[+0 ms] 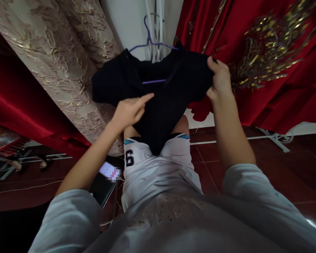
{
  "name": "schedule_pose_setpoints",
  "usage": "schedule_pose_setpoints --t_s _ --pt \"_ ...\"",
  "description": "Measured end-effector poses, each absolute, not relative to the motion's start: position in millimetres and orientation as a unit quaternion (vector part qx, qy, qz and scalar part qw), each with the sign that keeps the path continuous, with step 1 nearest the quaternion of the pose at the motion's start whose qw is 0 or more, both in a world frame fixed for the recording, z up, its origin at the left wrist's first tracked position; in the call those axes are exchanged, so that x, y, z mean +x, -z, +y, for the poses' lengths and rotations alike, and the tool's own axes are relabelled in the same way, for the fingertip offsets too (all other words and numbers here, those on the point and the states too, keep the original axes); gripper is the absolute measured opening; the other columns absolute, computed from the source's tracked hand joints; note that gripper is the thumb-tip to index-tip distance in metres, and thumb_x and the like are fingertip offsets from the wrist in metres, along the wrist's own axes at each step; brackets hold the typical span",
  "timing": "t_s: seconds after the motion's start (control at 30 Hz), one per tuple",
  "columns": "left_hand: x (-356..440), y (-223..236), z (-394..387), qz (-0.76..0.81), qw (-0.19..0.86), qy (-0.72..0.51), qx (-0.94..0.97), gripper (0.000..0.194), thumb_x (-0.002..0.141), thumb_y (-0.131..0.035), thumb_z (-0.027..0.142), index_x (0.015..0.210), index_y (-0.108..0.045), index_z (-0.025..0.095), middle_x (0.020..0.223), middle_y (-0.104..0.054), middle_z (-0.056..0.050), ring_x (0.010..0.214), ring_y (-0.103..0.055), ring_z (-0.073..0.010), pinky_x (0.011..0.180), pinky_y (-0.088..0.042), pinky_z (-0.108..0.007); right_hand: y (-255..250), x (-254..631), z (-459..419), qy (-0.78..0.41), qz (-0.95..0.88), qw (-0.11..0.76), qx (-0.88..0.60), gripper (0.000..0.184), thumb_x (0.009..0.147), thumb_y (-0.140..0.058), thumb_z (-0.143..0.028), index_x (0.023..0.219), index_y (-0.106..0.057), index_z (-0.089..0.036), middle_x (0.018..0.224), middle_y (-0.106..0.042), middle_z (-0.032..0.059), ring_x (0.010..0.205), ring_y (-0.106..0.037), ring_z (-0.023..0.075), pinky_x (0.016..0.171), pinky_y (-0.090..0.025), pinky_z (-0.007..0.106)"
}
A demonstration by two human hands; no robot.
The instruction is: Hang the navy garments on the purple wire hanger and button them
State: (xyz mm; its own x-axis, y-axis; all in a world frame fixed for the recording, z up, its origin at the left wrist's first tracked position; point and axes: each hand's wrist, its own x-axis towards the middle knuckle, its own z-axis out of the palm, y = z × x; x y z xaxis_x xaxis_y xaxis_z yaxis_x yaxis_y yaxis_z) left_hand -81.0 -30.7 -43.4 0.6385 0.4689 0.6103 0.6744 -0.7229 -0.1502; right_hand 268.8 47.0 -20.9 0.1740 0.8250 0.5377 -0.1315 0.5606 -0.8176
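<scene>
A black short-sleeved leotard (160,109) hangs spread out in front of my lap on a purple hanger (149,41), and its lower end narrows to a point between my thighs. My right hand (219,78) is shut on the sleeve at the right, thumb on top. Against the front of the leotard, just below the neckline, lies my left hand (131,109), its index finger stretched out and the others partly bent. Nothing shows in that hand. Part of the hanger's lower bar is visible through the neck opening.
A beige textured gown (76,66) hangs at the left, with red satin cloth (279,102) and gold sequin trim (268,52) at the right. White rack poles (156,28) stand behind the hanger. A lit phone (110,171) lies on a dark seat (101,188) by my left thigh.
</scene>
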Motion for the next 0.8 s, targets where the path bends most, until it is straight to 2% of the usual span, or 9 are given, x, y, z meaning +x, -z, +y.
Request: schedule_pose_setpoints --t_s 0.07,0.17,0.3,0.4,0.43,0.5,0.57,0.63,0.8 --pt "-66.5 67.7 -28.5 -0.372 0.155 0.206 -0.892 0.053 0.102 -0.046 0.024 0.155 -0.047 0.024 0.107 -0.07 -0.008 0.083 -0.068 -0.0225 0.072 -0.048 -0.031 45.6 270.9 37.1 -0.315 -0.534 0.712 -0.328 0.047 0.08 -0.068 -0.073 0.093 -0.061 -0.028 0.097 -0.071 0.0065 0.116 -0.059 0.0251 0.094 -0.054 0.044" --pt "-49.2 101.4 -22.5 -0.44 0.109 0.189 -0.871 0.034 0.1 -0.054 0.025 0.132 -0.065 0.019 0.096 -0.069 -0.01 0.079 -0.067 -0.0252 0.064 -0.044 -0.03 74.3 267.0 30.5 -0.254 -0.501 0.748 -0.355 0.047 0.09 -0.057 -0.07 0.098 -0.062 -0.024 0.099 -0.069 0.0079 0.11 -0.065 0.0256 0.091 -0.056 0.043" --pt "-38.7 137.2 -25.1 -0.46 0.008 0.317 -0.829 0.011 0.092 -0.069 0.024 0.086 -0.064 0.017 0.077 -0.06 -0.005 0.07 -0.061 -0.0203 0.064 -0.043 -0.028 91.5 245.9 10.5 -0.074 -0.441 0.786 -0.427 0.034 0.096 -0.053 -0.05 0.11 -0.062 -0.021 0.114 -0.066 0.0097 0.114 -0.065 0.022 0.1 -0.053 0.041" --pt "-30.6 157.0 -39.0 -0.44 -0.089 0.449 -0.773 0.017 0.087 -0.073 0.02 0.081 -0.057 0.018 0.073 -0.057 -0.001 0.063 -0.058 -0.015 0.063 -0.044 -0.025 108.3 213.5 -27.7 0.036 -0.37 0.795 -0.48 0.033 0.097 -0.05 -0.044 0.119 -0.059 -0.021 0.126 -0.059 0.0108 0.122 -0.06 0.0218 0.098 -0.052 0.04" --pt "-26.6 161.6 -44.8 -0.434 -0.131 0.487 -0.747 0.016 0.088 -0.073 0.022 0.085 -0.057 0.018 0.071 -0.055 0.001 0.06 -0.056 -0.0135 0.06 -0.043 -0.023 116.4 201.2 -41.3 0.027 -0.362 0.792 -0.49 0.03 0.096 -0.051 -0.044 0.114 -0.059 -0.022 0.121 -0.06 0.0103 0.115 -0.063 0.0212 0.092 -0.054 0.037" --pt "-17.5 167.1 -56.2 -0.421 -0.215 0.556 -0.684 0.023 0.087 -0.075 0.027 0.098 -0.057 0.02 0.071 -0.053 0.003 0.052 -0.052 -0.0108 0.052 -0.038 -0.021 134.3 179.0 -62.7 -0.127 -0.472 0.729 -0.48 0.027 0.092 -0.059 -0.048 0.098 -0.059 -0.021 0.095 -0.064 0.0065 0.088 -0.066 0.0183 0.076 -0.054 0.031" --pt "-8.6 167.6 -65.0 -0.406 -0.271 0.611 -0.623 0.033 0.084 -0.078 0.031 0.107 -0.055 0.021 0.075 -0.051 0.004 0.049 -0.049 -0.0084 0.045 -0.031 -0.019 150.3 164.2 -72.7 -0.335 -0.618 0.571 -0.424 0.032 0.088 -0.066 -0.05 0.089 -0.056 -0.02 0.075 -0.063 0.0022 0.068 -0.061 0.0153 0.064 -0.049 0.027" --pt "-1.9 164.6 -70.1 -0.391 -0.285 0.649 -0.587 0.039 0.082 -0.081 0.031 0.109 -0.055 0.022 0.078 -0.048 0.003 0.048 -0.046 -0.0063 0.043 -0.027 -0.019 160.9 157.9 -73.0 -0.448 -0.682 0.443 -0.371 0.033 0.089 -0.067 -0.05 0.089 -0.056 -0.019 0.069 -0.063 0.0006 0.063 -0.059 0.0138 0.062 -0.045 0.025" --pt "4.5 154.9 -73.6 -0.385 -0.265 0.68 -0.565 0.045 0.08 -0.084 0.028 0.114 -0.054 0.024 0.076 -0.039 0.005 0.047 -0.035 -0.0043 0.04 -0.023 -0.019 165.5 160.9 -67.6 -0.447 -0.706 0.425 -0.348 0.029 0.091 -0.068 -0.044 0.093 -0.055 -0.018 0.076 -0.068 0.0009 0.071 -0.063 0.0138 0.067 -0.045 0.024"
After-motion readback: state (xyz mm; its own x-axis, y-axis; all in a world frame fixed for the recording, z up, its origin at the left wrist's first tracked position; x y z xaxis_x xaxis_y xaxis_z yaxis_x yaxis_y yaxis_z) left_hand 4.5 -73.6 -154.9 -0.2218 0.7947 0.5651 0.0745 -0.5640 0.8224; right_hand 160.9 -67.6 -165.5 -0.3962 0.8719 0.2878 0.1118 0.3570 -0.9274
